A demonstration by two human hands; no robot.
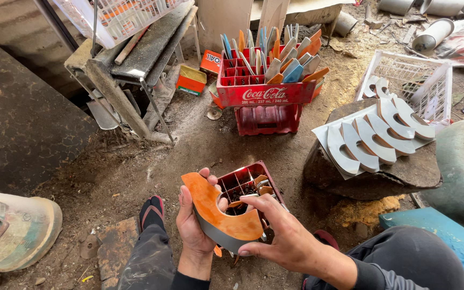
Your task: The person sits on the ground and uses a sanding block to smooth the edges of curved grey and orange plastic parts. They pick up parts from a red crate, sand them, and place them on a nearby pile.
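head view: both hands clamp a curved blade with orange wooden handle (218, 212) near centre, above a red crate (249, 185); left hand (194, 223) cradles it, right hand (275, 231) presses its lower edge. seemingly fitting handle; alignment matters.

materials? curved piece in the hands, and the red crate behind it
Curved piece: looks like a grey sheet-metal blade, dull sheen along its edge, faced with an orange, faintly grained handle, probably wood. Both hands, left and right, hold it. Crate: likely moulded plastic, dusty matte red, thin divider walls.
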